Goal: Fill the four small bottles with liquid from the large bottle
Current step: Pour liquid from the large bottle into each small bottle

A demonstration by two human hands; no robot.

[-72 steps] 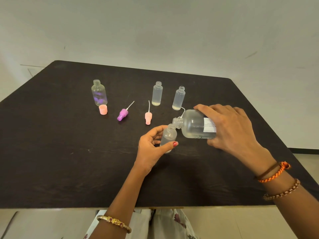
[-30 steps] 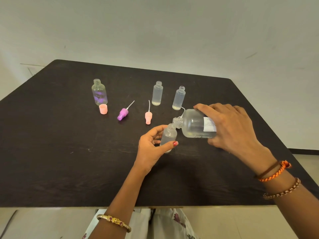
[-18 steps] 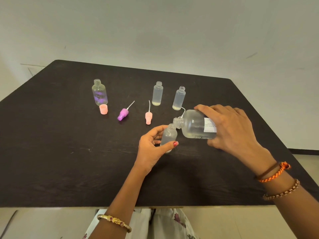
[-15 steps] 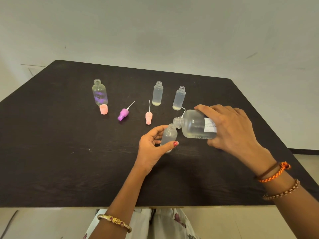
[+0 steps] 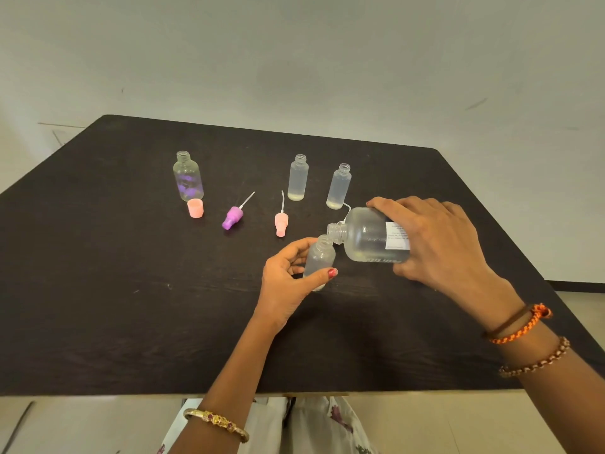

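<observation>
We take this for the third filling; our left hand [image 5: 288, 280] curls round a small frosted plastic bottle [image 5: 319, 262] tilted just above the dark wooden table [image 5: 98, 290], while our right hand [image 5: 438, 244] grips the large clear labelled bottle [image 5: 370, 235], tipped almost level with its open neck right at the small one's mouth; little liquid lies along the large bottle's lower side, and whether any is crossing we cannot tell; the next move, we judge, calls for a steeper tip with the two mouths kept together, then setting the small bottle upright.

Counted: four small bottles, namely the one in hand, two frosted ones [image 5: 298, 178] [image 5: 339, 186] standing at the back with a shallow yellowish pool in each, and a rounder clear bottle with purple marks [image 5: 188, 176] standing well to the left, apparently unfilled; one large bottle; two pump tops with tubes, purple [image 5: 233, 217] and pink [image 5: 281, 220]; one pink cap [image 5: 195, 208]; a further white tube [image 5: 346, 213] shows behind the large bottle.
</observation>
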